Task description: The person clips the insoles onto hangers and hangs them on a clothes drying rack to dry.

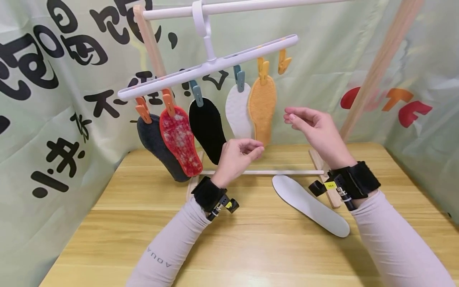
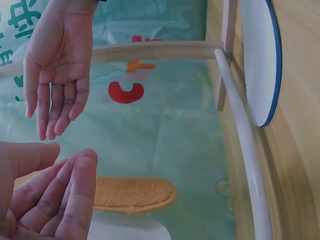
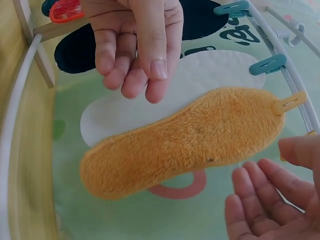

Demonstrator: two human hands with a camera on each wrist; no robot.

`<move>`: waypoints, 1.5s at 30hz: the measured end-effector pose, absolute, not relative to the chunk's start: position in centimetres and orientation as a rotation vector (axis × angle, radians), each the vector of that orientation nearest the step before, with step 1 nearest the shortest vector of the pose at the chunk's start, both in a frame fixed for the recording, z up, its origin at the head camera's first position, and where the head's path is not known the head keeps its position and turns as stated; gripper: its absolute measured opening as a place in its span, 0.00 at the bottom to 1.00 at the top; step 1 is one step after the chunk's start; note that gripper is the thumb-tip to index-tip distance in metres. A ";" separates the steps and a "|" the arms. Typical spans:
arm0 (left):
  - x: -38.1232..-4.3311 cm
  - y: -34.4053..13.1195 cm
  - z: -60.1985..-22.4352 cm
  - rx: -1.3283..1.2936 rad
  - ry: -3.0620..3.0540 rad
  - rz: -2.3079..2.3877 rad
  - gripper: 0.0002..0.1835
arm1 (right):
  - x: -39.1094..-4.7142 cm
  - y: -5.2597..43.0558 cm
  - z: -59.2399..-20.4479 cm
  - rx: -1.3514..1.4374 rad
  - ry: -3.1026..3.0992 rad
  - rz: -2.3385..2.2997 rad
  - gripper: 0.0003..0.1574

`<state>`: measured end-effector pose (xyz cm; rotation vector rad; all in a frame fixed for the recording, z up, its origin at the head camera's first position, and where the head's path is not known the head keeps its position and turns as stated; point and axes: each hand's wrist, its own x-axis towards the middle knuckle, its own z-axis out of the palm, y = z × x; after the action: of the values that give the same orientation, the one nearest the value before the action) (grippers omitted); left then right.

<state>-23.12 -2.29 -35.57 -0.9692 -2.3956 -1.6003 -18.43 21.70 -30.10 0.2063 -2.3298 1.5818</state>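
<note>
Both hands are in the air with nothing in them. My left hand [image 1: 239, 159] is in front of the black insole [image 1: 207, 129] and just below the white insole [image 1: 237, 111], fingers loosely bent. To the right of the fuzzy yellow insole [image 3: 185, 145], my right hand [image 1: 319, 133] is apart from it with fingers relaxed. The yellow insole hangs from a yellow clip [image 1: 264, 71]; blue clips [image 1: 197, 94] carry the white and black ones. A red insole [image 1: 181, 141] and a dark grey one [image 1: 154, 139] hang from orange clips [image 1: 168, 101] at the left.
The white clip hanger [image 1: 211, 65] hangs tilted on the rack's top rail [image 1: 244, 6]. An extra yellow clip [image 1: 284, 61] on its right end holds nothing. A grey-white insole [image 1: 310, 205] lies on the wooden table [image 1: 229, 247], near the rack's lower bar [image 1: 283, 172]. Printed cloth stands behind.
</note>
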 end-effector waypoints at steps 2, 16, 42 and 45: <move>-22.9 -2.5 -35.7 -0.991 -2.411 -1.595 0.06 | -17.9 21.8 -30.3 0.186 -2.403 1.549 0.30; -21.0 -2.8 -36.7 -1.228 -2.501 -1.594 0.07 | -13.5 21.4 -32.1 0.022 -2.757 1.368 0.36; -19.0 -1.3 -38.3 -1.318 -2.683 -1.570 0.06 | -11.6 22.1 -34.8 0.200 -2.946 1.120 0.32; -18.8 -1.1 -38.3 -1.328 -2.698 -1.567 0.06 | -11.4 22.3 -34.8 0.200 -2.966 1.099 0.31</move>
<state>-18.75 -1.13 -38.33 -1.3277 -2.6981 -1.5675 -11.39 22.28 -34.80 0.1999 -2.9665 1.0991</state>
